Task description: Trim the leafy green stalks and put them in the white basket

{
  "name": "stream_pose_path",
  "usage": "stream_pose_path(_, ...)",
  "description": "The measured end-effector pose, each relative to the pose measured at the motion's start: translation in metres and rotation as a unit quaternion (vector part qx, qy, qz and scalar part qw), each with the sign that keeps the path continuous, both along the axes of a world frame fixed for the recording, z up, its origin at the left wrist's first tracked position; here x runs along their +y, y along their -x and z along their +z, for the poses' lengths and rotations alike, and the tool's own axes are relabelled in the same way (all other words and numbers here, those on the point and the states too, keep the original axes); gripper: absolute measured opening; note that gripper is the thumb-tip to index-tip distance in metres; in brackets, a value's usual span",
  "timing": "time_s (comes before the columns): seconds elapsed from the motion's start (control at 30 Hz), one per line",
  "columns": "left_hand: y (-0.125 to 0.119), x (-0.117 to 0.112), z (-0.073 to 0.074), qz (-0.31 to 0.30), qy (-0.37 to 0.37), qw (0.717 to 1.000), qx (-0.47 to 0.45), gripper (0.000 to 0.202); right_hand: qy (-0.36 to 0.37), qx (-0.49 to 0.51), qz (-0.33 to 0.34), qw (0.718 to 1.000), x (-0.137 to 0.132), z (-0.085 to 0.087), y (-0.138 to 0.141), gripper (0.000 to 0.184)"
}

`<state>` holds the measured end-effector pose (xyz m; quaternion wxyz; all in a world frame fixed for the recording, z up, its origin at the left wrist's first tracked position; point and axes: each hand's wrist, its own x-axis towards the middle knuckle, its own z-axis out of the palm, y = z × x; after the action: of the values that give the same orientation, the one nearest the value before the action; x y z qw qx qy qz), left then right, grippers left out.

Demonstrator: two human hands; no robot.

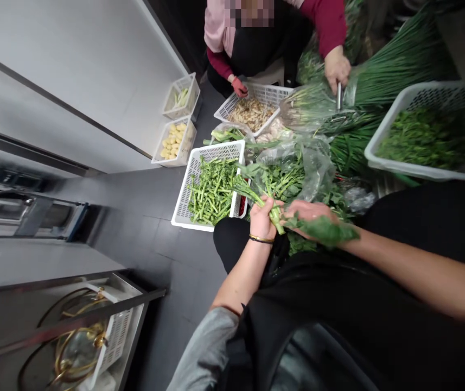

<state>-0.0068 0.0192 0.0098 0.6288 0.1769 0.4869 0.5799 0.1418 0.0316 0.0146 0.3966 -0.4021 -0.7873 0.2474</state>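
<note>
My left hand (262, 219), with a bangle at the wrist, is closed around a pale green leafy-vegetable stem (276, 220) whose tops point away from me. Close beside it, my right hand (309, 215) is closed at the stem's side, with a torn green leaf (330, 230) blurred by motion across it. What lies inside its fingers is partly hidden. Just beyond both hands, more leafy greens (293, 182) lie in an opened clear plastic bag (317, 165). To the left, a white basket (181, 203) holds many trimmed green stems (211, 190).
Across from me a person's hand (337, 68) grips a metal handle by bundled long green stalks (403, 70); their gloved hand (239, 87) is over a basket (226, 107) of brownish pieces. A basket of greens (373, 149) stands right. Pale yellow vegetables (173, 142) sit by the wall.
</note>
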Motion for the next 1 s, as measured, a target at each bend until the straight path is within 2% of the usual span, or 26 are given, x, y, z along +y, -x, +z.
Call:
stream_pose_path(0.07, -0.003, -0.003, 0.000, -0.018, -0.011, 1.000, 0.020, 0.044, 0.091, 0.040, -0.006, 0.995, 0.001, 0.001, -0.003, 0.037)
stream_pose_path(0.13, -0.007, -0.007, 0.003, -0.046, -0.024, 0.998, 0.047, 0.049, 0.199, 0.057, -0.035, 0.978, 0.012, 0.002, -0.004, 0.038)
stream_pose_path(0.2, -0.011, -0.011, 0.005, -0.064, -0.031, 0.995, 0.077, 0.051, 0.291, 0.061, -0.026, 0.954, 0.025, 0.002, -0.002, 0.038)
stream_pose_path(0.27, -0.013, -0.014, 0.005, -0.071, -0.031, 0.993, 0.088, 0.053, 0.332, 0.067, -0.016, 0.941, 0.033, 0.001, 0.004, 0.037)
stream_pose_path(0.33, -0.015, -0.015, 0.001, -0.070, -0.021, 0.995, 0.069, 0.054, 0.286, 0.064, -0.050, 0.955, 0.031, 0.000, 0.009, 0.035)
stream_pose_path(0.4, -0.015, -0.012, -0.005, -0.050, -0.002, 0.998, 0.041, 0.052, 0.177, 0.051, -0.085, 0.979, 0.018, -0.001, 0.012, 0.034)
stream_pose_path(0.47, -0.011, -0.006, -0.012, -0.011, 0.028, 0.999, 0.022, 0.045, 0.089, 0.053, -0.046, 0.993, 0.000, -0.004, 0.009, 0.034)
stream_pose_path(0.53, -0.004, 0.001, -0.014, 0.023, 0.052, 0.998, 0.010, 0.038, 0.111, 0.093, 0.029, 0.989, -0.015, -0.008, 0.001, 0.032)
stream_pose_path(0.6, 0.004, 0.004, -0.012, 0.002, 0.046, 0.999, -0.015, 0.032, 0.192, 0.129, 0.046, 0.972, -0.018, -0.012, -0.008, 0.033)
stream_pose_path(0.67, 0.009, 0.003, -0.007, -0.077, 0.009, 0.995, -0.057, 0.030, 0.296, 0.158, 0.013, 0.942, -0.008, -0.015, -0.014, 0.037)
stream_pose_path(0.73, 0.011, -0.001, -0.001, -0.177, -0.021, 0.978, -0.105, 0.032, 0.396, 0.196, 0.011, 0.897, 0.010, -0.014, -0.015, 0.040)
stream_pose_path(0.8, 0.009, -0.005, 0.002, -0.241, -0.027, 0.961, -0.135, 0.033, 0.466, 0.260, 0.041, 0.845, 0.026, -0.012, -0.011, 0.040)
stream_pose_path(0.9, 0.006, -0.007, 0.001, -0.266, -0.007, 0.956, -0.126, 0.036, 0.481, 0.325, 0.081, 0.810, 0.039, -0.010, -0.004, 0.039)
stream_pose_path(1.0, 0.007, -0.008, -0.003, -0.234, 0.000, 0.970, -0.068, 0.040, 0.470, 0.332, 0.075, 0.814, 0.037, -0.014, 0.000, 0.037)
